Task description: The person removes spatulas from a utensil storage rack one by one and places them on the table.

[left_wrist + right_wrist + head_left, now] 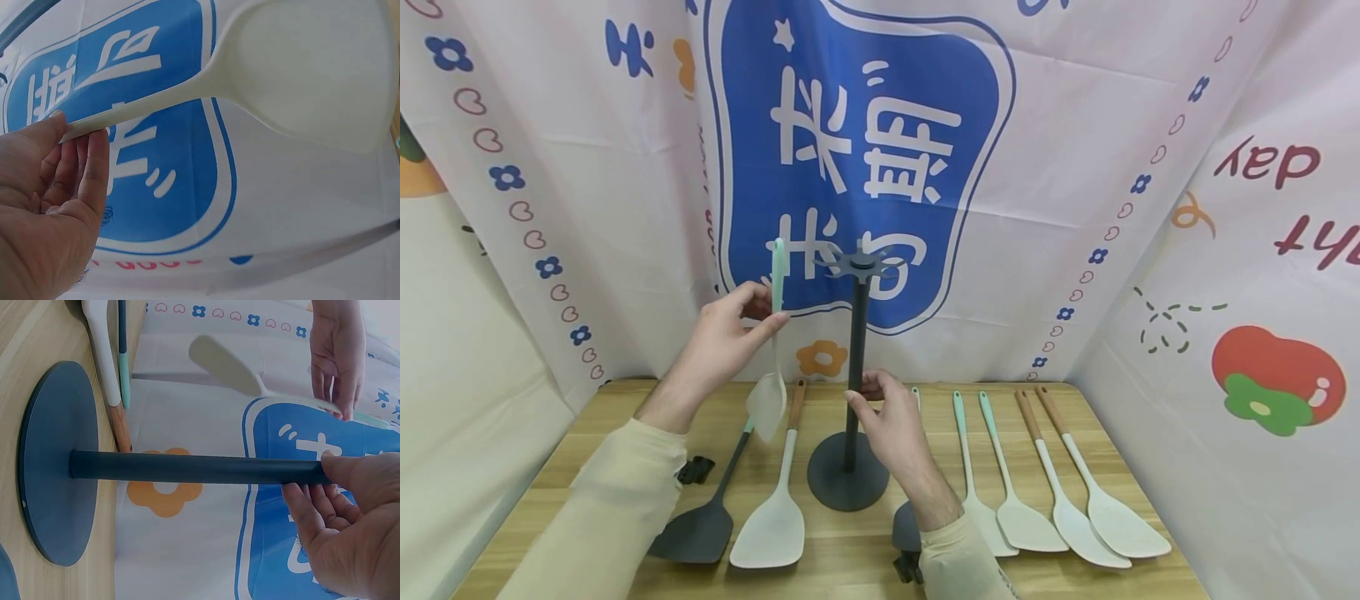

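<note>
My left hand [730, 327] pinches a turner [767, 406] with a pale blade and a mint handle, between thumb and fingers. The turner hangs upright in the air, blade down, just left of a dark utensil stand [858, 333] and apart from it. In the left wrist view its wide pale blade [306, 69] fills the upper right. My right hand [892, 425] grips the stand's pole [200, 469] with thumb and fingers. The stand has a round base [848, 492] on the table and a ring of hooks [862, 265] on top, bare of utensils.
Left of the base lie a dark turner [700, 532] and a white wooden-handled turner [771, 533]. Several pale turners [1030, 529] lie at right; a dark blade [906, 527] is partly behind the right wrist. Black clips [696, 470] sit on the wooden table [838, 558]. Printed cloth [1075, 125] hangs behind.
</note>
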The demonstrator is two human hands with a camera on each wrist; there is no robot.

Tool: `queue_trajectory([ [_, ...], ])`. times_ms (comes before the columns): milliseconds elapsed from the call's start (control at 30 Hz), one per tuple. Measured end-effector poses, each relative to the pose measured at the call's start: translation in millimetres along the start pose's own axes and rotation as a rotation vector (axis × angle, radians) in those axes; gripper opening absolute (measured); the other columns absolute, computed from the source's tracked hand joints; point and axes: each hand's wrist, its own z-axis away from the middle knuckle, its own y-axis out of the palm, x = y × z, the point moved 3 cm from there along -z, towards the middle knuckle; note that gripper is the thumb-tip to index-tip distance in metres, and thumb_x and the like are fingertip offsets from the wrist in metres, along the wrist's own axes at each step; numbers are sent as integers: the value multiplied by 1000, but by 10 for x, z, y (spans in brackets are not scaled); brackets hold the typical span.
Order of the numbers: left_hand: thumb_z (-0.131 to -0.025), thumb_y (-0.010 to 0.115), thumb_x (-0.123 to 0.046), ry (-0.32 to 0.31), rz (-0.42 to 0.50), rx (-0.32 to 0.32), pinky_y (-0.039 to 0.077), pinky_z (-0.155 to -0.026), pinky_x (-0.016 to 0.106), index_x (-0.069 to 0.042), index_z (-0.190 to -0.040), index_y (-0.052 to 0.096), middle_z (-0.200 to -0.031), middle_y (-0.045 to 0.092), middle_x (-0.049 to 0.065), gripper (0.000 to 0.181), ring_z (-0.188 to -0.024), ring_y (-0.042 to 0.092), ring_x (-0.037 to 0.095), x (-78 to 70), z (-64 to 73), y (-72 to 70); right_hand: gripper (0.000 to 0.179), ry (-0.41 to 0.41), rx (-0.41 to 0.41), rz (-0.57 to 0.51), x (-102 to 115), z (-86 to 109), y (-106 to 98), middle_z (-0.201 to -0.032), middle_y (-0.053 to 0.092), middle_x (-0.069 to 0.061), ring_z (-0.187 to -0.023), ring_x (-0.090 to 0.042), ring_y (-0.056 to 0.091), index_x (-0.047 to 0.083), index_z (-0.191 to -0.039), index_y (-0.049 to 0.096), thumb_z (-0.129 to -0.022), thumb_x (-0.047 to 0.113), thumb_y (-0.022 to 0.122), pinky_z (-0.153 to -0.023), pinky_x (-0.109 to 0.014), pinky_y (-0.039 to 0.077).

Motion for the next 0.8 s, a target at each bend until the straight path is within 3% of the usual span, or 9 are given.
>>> queue_trajectory([
  [67, -114, 78, -46, 18, 37, -4, 70, -98, 49, -10, -136, 73, -123, 79, 14, 42, -119, 79, 35, 170, -11, -15, 23, 0, 1, -1, -1, 1, -2, -123, 83, -11, -121, -30, 80, 6, -134, 77, -114, 18, 79, -101, -49, 74],
  [167, -113, 77, -51, 13, 43, 8, 68, -98, 45, -11, -135, 72, -123, 77, 13, 46, -118, 77, 35, 288, 17, -59, 24, 0, 2, -1, -1, 1, -4, -124, 83, -12, -121, -30, 80, 6, -134, 77, -114, 19, 79, -101, -48, 74],
  [267, -115, 77, -47, -9, 7, 8, 69, -94, 40, -9, -135, 72, -124, 78, 14, 43, -121, 79, 37, 299, 73, -105, 24, 1, 2, 0, 0, 1, -6, -124, 83, -12, -121, -30, 80, 6, -134, 77, -114, 19, 79, -100, -47, 74],
  [300, -116, 75, -45, -33, -29, 19, 69, -98, 45, -7, -137, 71, -126, 77, 17, 43, -124, 78, 40, 216, 116, -136, 24, 2, 2, 0, -1, 1, -6, -124, 83, -12, -121, -30, 80, 6, -134, 77, -114, 19, 79, -100, -47, 74],
  [400, -118, 73, -36, -54, -58, 19, 68, -102, 47, -4, -139, 69, -128, 77, 18, 39, -123, 78, 38, 170, 188, -182, 23, 5, 2, -1, 1, 2, -6, -124, 83, -12, -121, -30, 80, 6, -134, 77, -114, 19, 79, -100, -46, 74],
  [533, -120, 70, -31, -70, -74, 19, 65, -108, 54, -1, -141, 67, -130, 76, 20, 36, -122, 76, 37, 197, 257, -236, 24, 7, 2, 1, 3, 2, -5, -124, 83, -12, -121, -30, 80, 6, -134, 77, -114, 19, 79, -100, -45, 74],
  [733, -120, 69, -33, -105, -101, 26, 62, -94, 35, -1, -143, 66, -133, 75, 23, 39, -127, 75, 44, 296, 343, -310, 24, 8, 2, 7, 5, -1, -6, -124, 83, -11, -121, -30, 80, 6, -134, 77, -114, 19, 79, -100, -46, 74],
  [800, -120, 69, -34, -118, -108, 27, 62, -93, 36, -1, -144, 66, -134, 75, 23, 40, -130, 75, 46, 321, 377, -336, 24, 9, 2, 9, 6, -1, -7, -124, 83, -11, -121, -30, 80, 6, -134, 77, -114, 19, 79, -100, -46, 74],
])
